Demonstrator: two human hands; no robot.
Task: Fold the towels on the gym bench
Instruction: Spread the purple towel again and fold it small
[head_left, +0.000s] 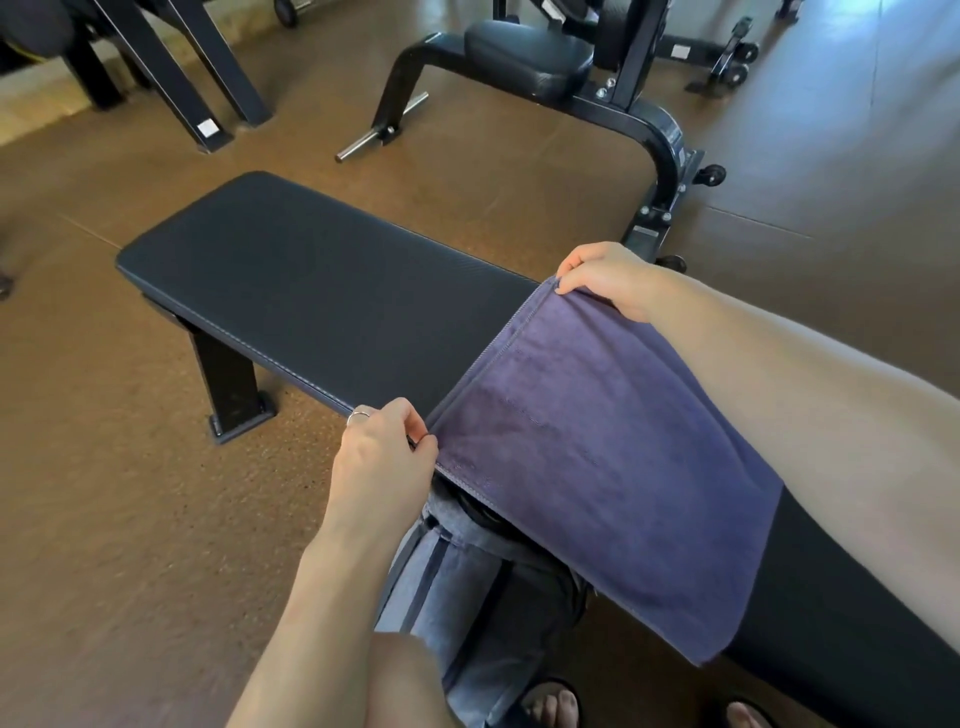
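Towel (597, 457): dusky purple-blue, with a matching stitched hem along its left edge. Worktop (311, 291): black padding with a fine woven texture, on black metal legs. Floor (130, 493): mottled brown with a speckled grain. Second towel (457, 587), hanging at the near side: pale grey-blue with dark stripes. Ring (358, 414) on the left hand (384, 457): silver. Far exercise machine (597, 88): black frame and black seat pad, with white labels and a chrome bar.
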